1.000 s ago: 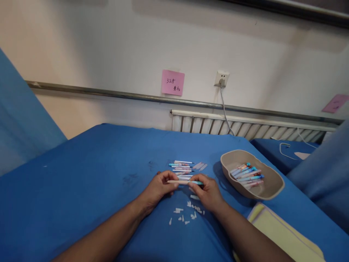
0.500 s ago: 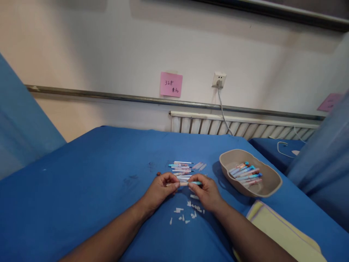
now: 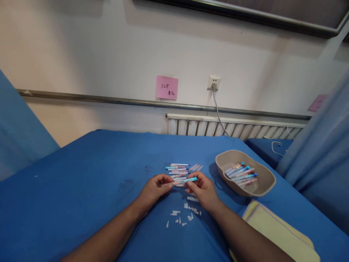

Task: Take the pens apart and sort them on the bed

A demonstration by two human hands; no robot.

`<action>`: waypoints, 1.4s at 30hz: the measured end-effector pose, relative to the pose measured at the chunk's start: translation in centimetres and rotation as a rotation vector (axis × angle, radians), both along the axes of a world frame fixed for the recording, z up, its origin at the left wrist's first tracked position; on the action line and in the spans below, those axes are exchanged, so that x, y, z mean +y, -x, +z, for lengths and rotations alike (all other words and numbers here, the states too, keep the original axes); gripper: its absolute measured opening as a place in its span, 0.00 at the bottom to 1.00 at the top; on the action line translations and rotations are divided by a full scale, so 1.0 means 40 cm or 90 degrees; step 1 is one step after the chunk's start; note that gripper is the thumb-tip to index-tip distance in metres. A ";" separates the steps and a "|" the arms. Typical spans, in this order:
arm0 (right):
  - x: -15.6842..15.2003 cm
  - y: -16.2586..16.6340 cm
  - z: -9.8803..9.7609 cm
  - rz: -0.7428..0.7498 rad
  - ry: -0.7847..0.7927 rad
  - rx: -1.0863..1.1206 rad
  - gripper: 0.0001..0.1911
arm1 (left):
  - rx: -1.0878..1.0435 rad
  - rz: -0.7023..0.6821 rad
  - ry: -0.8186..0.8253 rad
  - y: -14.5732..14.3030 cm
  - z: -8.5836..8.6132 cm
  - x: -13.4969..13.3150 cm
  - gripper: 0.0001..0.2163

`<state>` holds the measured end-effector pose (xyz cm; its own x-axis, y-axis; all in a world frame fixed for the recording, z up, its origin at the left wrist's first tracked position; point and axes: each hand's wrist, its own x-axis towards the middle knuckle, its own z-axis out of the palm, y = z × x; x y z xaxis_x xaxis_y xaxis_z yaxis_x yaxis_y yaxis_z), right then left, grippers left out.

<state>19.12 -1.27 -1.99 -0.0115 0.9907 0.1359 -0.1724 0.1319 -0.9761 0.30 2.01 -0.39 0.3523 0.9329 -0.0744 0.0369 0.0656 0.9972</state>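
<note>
A pale pen with a light blue end (image 3: 192,179) lies level between my two hands. My left hand (image 3: 156,188) pinches its left end. My right hand (image 3: 204,191) grips it near the blue end, thumb in front. Just behind are several pen parts (image 3: 178,171), white refills and patterned barrels laid in a row, partly hidden by my fingers. Some translucent pinkish tubes (image 3: 195,167) rest to their right. Small white cone-shaped tips (image 3: 191,209) are scattered on the blue cloth in front of my hands.
A beige basin (image 3: 265,182) holding several colourful pens (image 3: 242,174) stands at the right. Nearer me lies a folded yellow cloth (image 3: 278,229). Behind the blue-covered table (image 3: 89,174) are a radiator (image 3: 201,125), a metal rail (image 3: 109,99) and a plugged-in cable (image 3: 218,109).
The two pieces held apart between my hands now appear as one joined pen, slightly tilted up at its blue end. My right hand has shifted its hold, and the camera view has moved slightly.
</note>
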 end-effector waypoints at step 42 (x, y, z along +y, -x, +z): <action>-0.008 -0.050 0.007 0.013 0.025 -0.222 0.11 | 0.565 0.044 -0.327 0.127 0.002 0.108 0.10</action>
<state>21.11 -1.61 -1.72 -0.0710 0.9942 0.0813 0.1695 0.0923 -0.9812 -4.77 6.32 -0.30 0.3089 0.9418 0.1325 0.7867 -0.3313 0.5209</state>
